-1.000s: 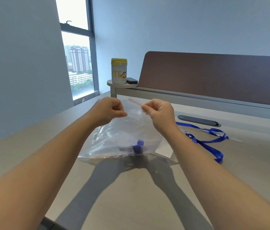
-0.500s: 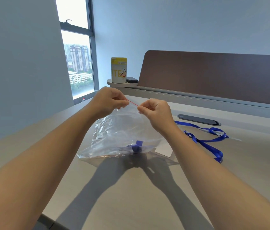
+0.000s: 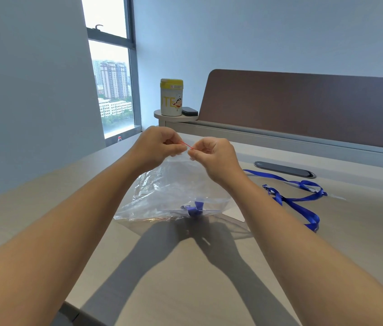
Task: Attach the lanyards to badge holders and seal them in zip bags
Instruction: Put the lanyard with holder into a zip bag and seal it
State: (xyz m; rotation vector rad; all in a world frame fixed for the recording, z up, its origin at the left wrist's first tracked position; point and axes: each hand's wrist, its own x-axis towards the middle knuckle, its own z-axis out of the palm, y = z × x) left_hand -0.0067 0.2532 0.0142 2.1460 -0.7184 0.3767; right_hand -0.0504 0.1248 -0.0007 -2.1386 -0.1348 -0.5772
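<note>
Sealing is the step in hand: left hand (image 3: 156,147) and right hand (image 3: 212,156) both pinch the red zip strip (image 3: 187,145) of the bag (image 3: 174,184), held above the bench (image 3: 185,267) with a lanyard (image 3: 195,209) inside, and next should press along the remaining strip.

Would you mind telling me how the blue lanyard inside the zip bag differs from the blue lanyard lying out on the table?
The lanyard in the zip bag is bunched small at the bottom of the bag; the loose lanyard sprawls in long loops over the table. The bagged one sits behind clear plastic, held up by the left hand and right hand pinching the red zip strip; the loose one is bare and untouched. Both are the same blue ribbon.
</note>
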